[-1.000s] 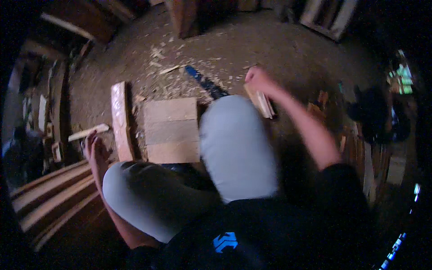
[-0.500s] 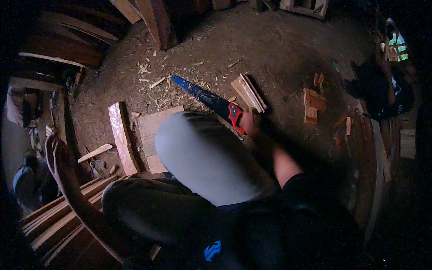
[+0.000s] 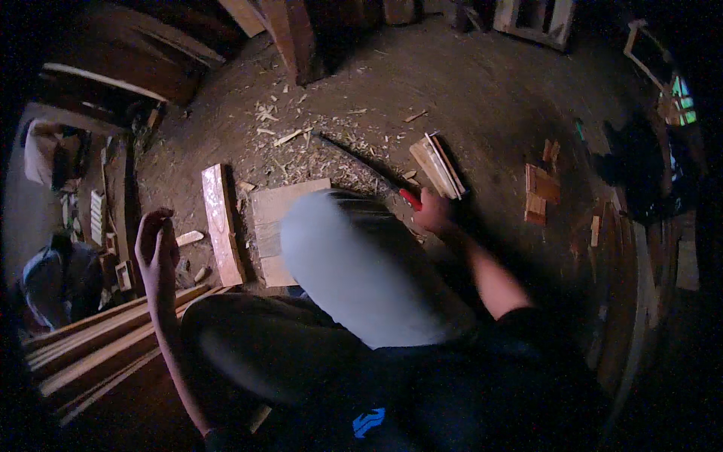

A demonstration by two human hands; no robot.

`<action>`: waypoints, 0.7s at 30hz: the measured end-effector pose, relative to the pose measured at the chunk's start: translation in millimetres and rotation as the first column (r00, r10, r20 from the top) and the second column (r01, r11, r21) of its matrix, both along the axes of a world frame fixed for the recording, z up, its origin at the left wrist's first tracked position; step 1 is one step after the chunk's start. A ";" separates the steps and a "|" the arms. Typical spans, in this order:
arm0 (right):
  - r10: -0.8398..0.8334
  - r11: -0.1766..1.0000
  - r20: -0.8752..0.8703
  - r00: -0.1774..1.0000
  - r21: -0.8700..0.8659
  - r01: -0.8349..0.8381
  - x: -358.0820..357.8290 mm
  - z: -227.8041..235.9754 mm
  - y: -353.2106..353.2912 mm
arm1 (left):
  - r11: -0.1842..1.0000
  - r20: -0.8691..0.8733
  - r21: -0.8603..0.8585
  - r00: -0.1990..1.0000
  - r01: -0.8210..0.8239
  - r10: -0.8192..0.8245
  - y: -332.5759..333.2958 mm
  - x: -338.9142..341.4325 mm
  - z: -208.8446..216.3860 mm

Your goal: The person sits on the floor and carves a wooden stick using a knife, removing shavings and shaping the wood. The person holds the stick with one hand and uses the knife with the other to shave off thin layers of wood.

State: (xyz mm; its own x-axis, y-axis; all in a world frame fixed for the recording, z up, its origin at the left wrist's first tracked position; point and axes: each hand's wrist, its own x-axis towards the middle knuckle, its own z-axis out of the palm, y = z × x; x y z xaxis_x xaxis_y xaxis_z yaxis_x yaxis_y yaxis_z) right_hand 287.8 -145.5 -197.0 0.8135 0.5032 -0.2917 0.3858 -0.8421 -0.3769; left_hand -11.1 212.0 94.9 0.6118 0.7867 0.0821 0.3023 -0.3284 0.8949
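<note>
My right hand [image 3: 433, 212] is closed round the red handle of a handsaw [image 3: 369, 167]. The saw's dark blade is turned nearly edge-on, its tip toward the wood shavings on the ground. On the left, my left hand [image 3: 157, 242] is raised with its fingers loosely bent, and nothing shows in it. A pale plank [image 3: 220, 226] lies on the ground to its right. Beside my grey-clad knee [image 3: 339, 256] is a flat light-brown board [image 3: 271, 226], partly hidden by the knee. Just beyond my right hand rests a small stack of wood pieces [image 3: 438, 166].
Shavings [image 3: 346, 154] litter the dirt floor around the blade tip. Long timber strips [image 3: 105, 339] lie at the lower left, near a person [image 3: 60, 279]. Short wood blocks [image 3: 541, 192] are on the right. A thick wooden post [image 3: 294, 45] stands at the far side.
The saw has rolled from showing its broad blue side to nearly edge-on, still in my right hand. My left hand has moved right, nearer the pale plank. The view has shifted slightly.
</note>
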 end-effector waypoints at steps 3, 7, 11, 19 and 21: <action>-0.006 0.986 -0.334 0.943 0.153 0.061 22.5 -9.7 -19.9 | 0.999 0.056 -0.032 0.998 0.006 -0.004 -2.5 4.8 0.2; 0.204 0.795 -0.259 0.944 0.607 -0.005 31.7 16.0 -11.6 | 0.998 0.087 -0.063 0.996 0.013 -0.008 -7.0 1.9 4.5; 0.100 0.815 -0.138 0.985 0.579 -0.001 22.0 93.7 23.7 | 1.000 0.165 0.011 0.986 0.021 -0.023 -7.1 -3.9 5.3; 0.399 0.761 0.108 0.910 0.515 -0.395 35.6 183.3 140.8 | 0.997 0.197 0.069 0.980 -0.036 0.022 1.3 -18.3 23.6; 0.528 0.688 0.193 0.827 0.474 -0.550 20.6 204.1 187.2 | 0.999 0.199 0.041 0.980 -0.018 0.009 15.4 -24.6 19.5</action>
